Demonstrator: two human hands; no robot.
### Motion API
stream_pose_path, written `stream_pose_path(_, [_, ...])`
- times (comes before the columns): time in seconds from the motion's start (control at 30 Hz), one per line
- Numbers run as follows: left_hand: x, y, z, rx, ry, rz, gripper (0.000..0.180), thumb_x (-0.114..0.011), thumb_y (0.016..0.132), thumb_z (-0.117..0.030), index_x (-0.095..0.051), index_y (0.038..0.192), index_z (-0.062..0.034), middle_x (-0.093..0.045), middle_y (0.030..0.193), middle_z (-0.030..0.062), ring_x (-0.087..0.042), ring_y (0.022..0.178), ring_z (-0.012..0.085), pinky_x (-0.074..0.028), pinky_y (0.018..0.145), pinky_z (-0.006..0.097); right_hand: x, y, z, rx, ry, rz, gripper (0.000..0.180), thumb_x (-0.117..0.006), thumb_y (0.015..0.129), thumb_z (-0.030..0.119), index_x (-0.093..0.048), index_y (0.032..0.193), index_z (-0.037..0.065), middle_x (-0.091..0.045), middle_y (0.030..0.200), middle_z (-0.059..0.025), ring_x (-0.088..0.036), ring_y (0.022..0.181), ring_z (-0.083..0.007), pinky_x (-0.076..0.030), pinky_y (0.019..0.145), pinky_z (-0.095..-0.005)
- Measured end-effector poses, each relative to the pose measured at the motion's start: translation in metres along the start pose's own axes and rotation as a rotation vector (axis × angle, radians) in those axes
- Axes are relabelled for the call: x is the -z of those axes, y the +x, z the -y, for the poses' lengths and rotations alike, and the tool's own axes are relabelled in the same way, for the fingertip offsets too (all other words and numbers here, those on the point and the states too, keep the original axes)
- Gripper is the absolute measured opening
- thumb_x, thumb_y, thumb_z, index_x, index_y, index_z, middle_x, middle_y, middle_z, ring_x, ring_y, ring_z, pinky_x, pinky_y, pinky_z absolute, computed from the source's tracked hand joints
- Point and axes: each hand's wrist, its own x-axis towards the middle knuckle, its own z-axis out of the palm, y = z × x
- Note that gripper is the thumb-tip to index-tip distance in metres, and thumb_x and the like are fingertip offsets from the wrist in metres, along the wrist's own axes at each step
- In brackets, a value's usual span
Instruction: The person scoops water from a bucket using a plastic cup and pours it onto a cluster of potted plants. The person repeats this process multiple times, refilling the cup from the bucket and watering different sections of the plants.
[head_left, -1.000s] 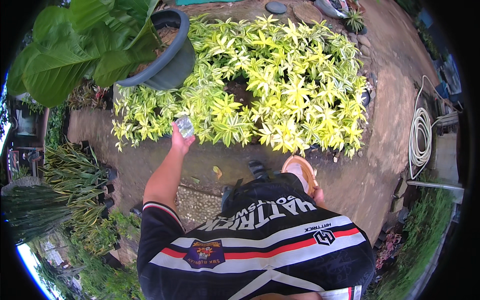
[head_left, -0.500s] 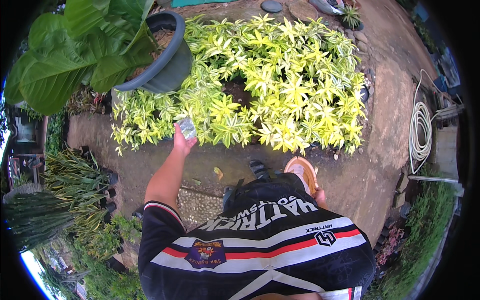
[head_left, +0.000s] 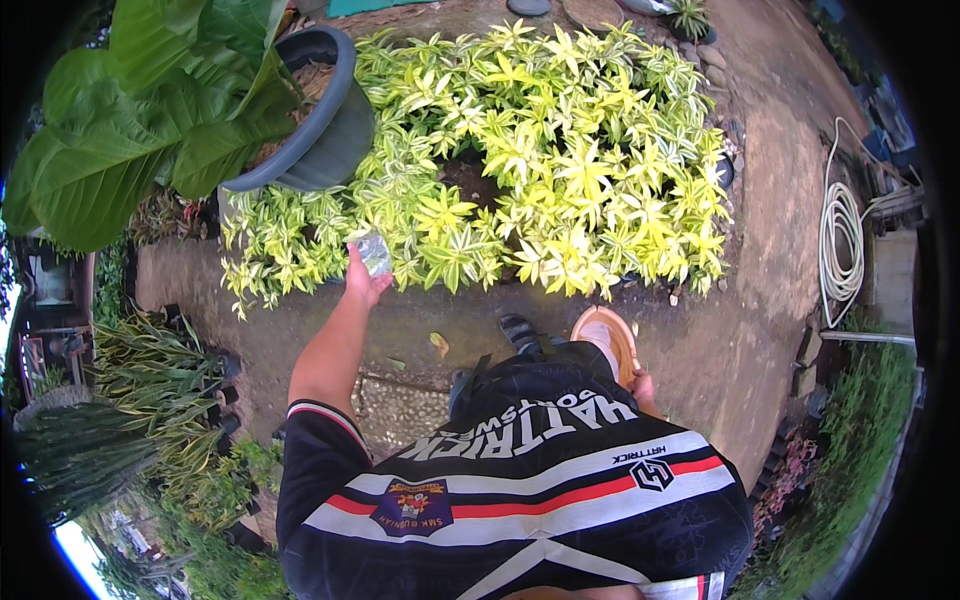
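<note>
At the near edge of a bed of yellow-green variegated plants (head_left: pixel 560 180), my left hand (head_left: pixel 366 281) is closed on a clear plastic cup (head_left: pixel 374 254). The cup stands out against the leaves; whether anything is in it I cannot tell. Low on the right, by my hip, my right hand (head_left: pixel 643 385) grips the rim of an orange-brown plastic basin (head_left: pixel 629 352). Something pale and pinkish (head_left: pixel 600 336) shows inside the basin, and my shirt hides part of both. A bare gap of dark soil (head_left: pixel 468 183) lies among the plants.
A large grey pot (head_left: pixel 335 130) with a broad-leaved plant (head_left: pixel 130 130) leans over the bed's left side. Spiky potted plants (head_left: pixel 160 370) line the left. On the right hangs a coiled pale hose (head_left: pixel 842 245). My sandalled foot (head_left: pixel 518 332) stands on the dirt path (head_left: pixel 700 370).
The view has shifted slightly. My left hand still holds the cup at the plants, and my right hand keeps its hold on the basin.
</note>
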Motion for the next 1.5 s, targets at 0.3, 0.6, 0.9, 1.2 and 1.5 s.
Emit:
stream_pose_path(0.3, [0.000,0.012,0.000,-0.023,0.013,0.089,0.069,-0.033,0.077,-0.068,-0.035,0.124,-0.0172,-0.046,0.112,0.0102,-0.047,0.093,0.0248,-0.046,0.074,0.036,-0.001,0.000,0.000,0.039,-0.024,0.028,0.005,-0.045,0.078,0.019,-0.042,0.079,0.014,-0.023,0.044,0.0007,-0.023,0.035,-0.0139,-0.027,0.039,-0.0339])
stream_pose_path(0.6, [-0.013,0.006,-0.009,0.011,0.003,0.055,0.065,-0.032,0.079,-0.066,-0.041,0.120,-0.0159,-0.051,0.109,0.0062,-0.048,0.093,0.0229,-0.045,0.069,0.033,0.000,0.009,0.002,0.025,-0.033,0.061,0.009,-0.045,0.078,0.020,-0.041,0.075,0.012,-0.023,0.043,0.0000,-0.024,0.035,-0.0141,-0.029,0.040,-0.0353])
stream_pose_path(0.9, [-0.017,0.009,-0.015,0.006,0.039,0.055,0.066,-0.032,0.079,-0.066,-0.041,0.121,-0.0155,-0.049,0.111,0.0076,-0.047,0.093,0.0243,-0.045,0.072,0.036,-0.008,0.000,0.005,0.010,-0.022,0.057,0.012,-0.043,0.079,0.021,-0.042,0.072,0.011,-0.021,0.041,0.0002,-0.023,0.035,-0.0139,-0.029,0.041,-0.0347])
stream_pose_path(1.2, [-0.015,0.017,-0.019,0.013,0.074,0.054,0.063,-0.035,0.079,-0.064,-0.042,0.119,-0.0153,-0.049,0.113,0.0082,-0.047,0.095,0.0254,-0.042,0.078,0.040,-0.007,0.005,0.004,0.058,-0.037,0.050,0.010,-0.046,0.078,0.021,-0.043,0.081,0.012,-0.023,0.042,0.0005,-0.025,0.034,-0.0150,-0.030,0.037,-0.0372])
stream_pose_path(1.5, [-0.011,0.019,-0.023,0.005,0.099,0.086,0.061,-0.036,0.080,-0.063,-0.043,0.118,-0.0168,-0.050,0.112,0.0056,-0.047,0.098,0.0243,-0.039,0.082,0.042,-0.008,0.003,0.007,0.017,-0.022,0.060,0.009,-0.044,0.079,0.021,-0.043,0.082,0.012,-0.023,0.042,0.0002,-0.025,0.033,-0.0153,-0.031,0.038,-0.0381])
